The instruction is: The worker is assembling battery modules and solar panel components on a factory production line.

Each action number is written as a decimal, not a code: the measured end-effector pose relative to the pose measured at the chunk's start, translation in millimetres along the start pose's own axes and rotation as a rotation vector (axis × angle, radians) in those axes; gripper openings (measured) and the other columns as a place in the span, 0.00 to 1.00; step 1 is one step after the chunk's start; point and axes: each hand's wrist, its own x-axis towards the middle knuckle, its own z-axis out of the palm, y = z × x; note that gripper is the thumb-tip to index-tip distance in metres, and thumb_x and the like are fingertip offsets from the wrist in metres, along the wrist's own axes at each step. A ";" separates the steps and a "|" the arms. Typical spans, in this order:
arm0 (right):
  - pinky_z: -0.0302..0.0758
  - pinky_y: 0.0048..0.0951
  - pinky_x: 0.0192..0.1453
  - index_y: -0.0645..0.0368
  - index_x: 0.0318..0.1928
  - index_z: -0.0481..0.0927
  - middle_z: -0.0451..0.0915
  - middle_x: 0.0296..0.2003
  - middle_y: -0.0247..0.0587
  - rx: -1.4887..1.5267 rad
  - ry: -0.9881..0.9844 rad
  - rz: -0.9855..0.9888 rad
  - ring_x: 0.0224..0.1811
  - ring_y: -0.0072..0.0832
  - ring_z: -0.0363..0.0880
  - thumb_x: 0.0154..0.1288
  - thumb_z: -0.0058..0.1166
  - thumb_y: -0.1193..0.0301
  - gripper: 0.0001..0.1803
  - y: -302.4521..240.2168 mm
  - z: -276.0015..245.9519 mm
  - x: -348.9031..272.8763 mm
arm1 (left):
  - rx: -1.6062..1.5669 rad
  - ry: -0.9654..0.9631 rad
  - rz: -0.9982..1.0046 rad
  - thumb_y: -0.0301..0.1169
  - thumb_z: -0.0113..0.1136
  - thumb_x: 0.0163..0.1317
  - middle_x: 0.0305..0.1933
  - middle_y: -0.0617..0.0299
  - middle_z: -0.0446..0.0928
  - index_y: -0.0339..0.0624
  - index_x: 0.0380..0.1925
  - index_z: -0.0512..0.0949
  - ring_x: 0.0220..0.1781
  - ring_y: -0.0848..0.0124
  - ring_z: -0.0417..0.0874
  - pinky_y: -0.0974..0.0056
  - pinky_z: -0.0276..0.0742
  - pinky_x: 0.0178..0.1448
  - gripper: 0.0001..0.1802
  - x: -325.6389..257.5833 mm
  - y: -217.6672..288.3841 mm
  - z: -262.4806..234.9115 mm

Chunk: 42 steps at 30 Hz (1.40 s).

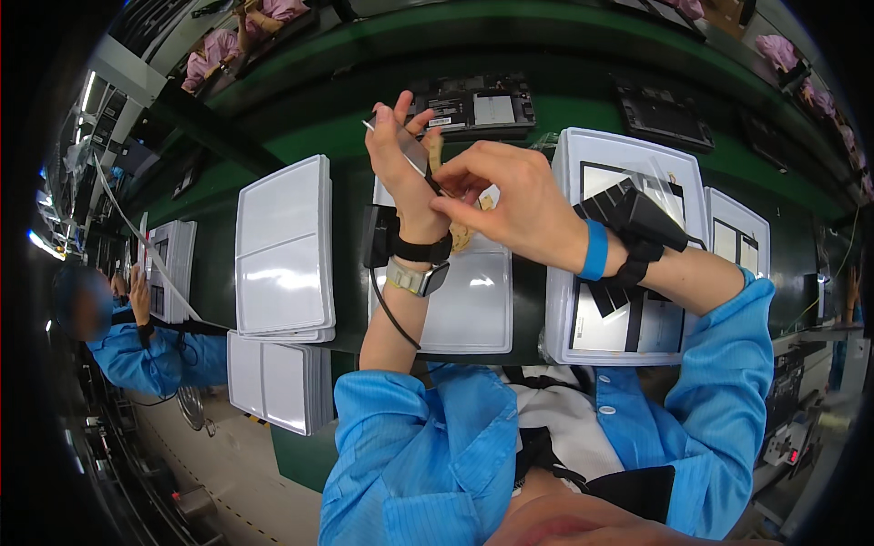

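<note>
My left hand (pixel 401 177) is raised over the bench, its fingers behind a thin glossy panel (pixel 411 150) with a dark lower end. The panel is tilted and seen nearly edge-on, so its kind does not show. At that dark end, my right hand (pixel 514 200) has its thumb and fingers pinched together; what lies between the fingertips is mostly hidden. Below both hands sits a white plastic tray (pixel 473 314), with crumpled yellowish material (pixel 462 238) partly hidden by my wrist. Beneath my right forearm, another white tray (pixel 562 328) holds flat silver-and-black panels (pixel 601 328).
Stacked white trays (pixel 282 246) stand on the left, with a lower stack (pixel 273 382) nearer me. An opened laptop base (pixel 469 105) and another dark device (pixel 660 114) lie on the green surface beyond. A co-worker in a blue sleeve (pixel 164 359) is at far left.
</note>
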 end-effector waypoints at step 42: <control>0.86 0.27 0.44 0.64 0.41 0.87 0.86 0.37 0.42 -0.062 0.047 0.052 0.36 0.29 0.88 0.63 0.61 0.80 0.07 22.1 -18.2 16.2 | -0.238 0.013 0.083 0.62 0.48 0.70 0.64 0.46 0.78 0.41 0.55 0.74 0.62 0.53 0.80 0.51 0.77 0.63 0.34 35.8 39.7 -90.2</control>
